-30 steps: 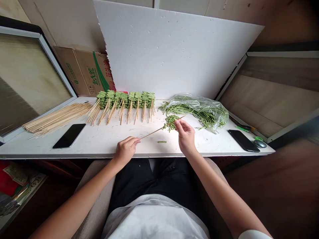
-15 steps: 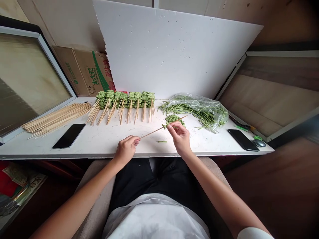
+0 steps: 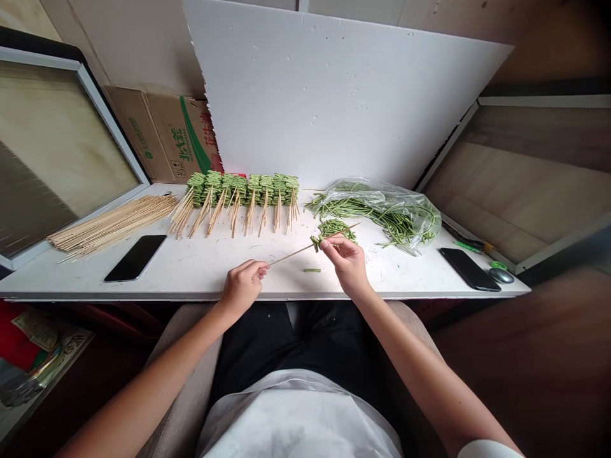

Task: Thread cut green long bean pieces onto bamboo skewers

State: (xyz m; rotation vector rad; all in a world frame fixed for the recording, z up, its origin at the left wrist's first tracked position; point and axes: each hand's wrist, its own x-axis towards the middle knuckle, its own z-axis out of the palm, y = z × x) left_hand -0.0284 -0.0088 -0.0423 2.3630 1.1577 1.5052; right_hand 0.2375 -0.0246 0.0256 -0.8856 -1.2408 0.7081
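My left hand (image 3: 245, 283) is closed on the lower end of a thin wooden skewer (image 3: 292, 254) above the front of the white table. My right hand (image 3: 346, 259) pinches short green bean pieces (image 3: 316, 242) around the skewer, whose pointed tip sticks out beyond the fingers. Behind that hand lies a pile of cut bean pieces (image 3: 337, 229). One loose piece (image 3: 312, 270) rests on the table between my hands. Stacked bean skewers (image 3: 258, 187) stand in a row at the back, their sticks pointing toward me.
Bare skewers (image 3: 114, 222) and a phone (image 3: 135, 257) lie on the left of the table (image 3: 191, 273). Long beans in a plastic bag (image 3: 396, 213) lie at the back right. Another phone (image 3: 468, 268), a grey oval object (image 3: 501, 275) and tools sit at the right edge.
The bean pieces at my right fingertips have turned and now hang more upright on the skewer. Both hands keep their grip, and the view has shifted slightly.
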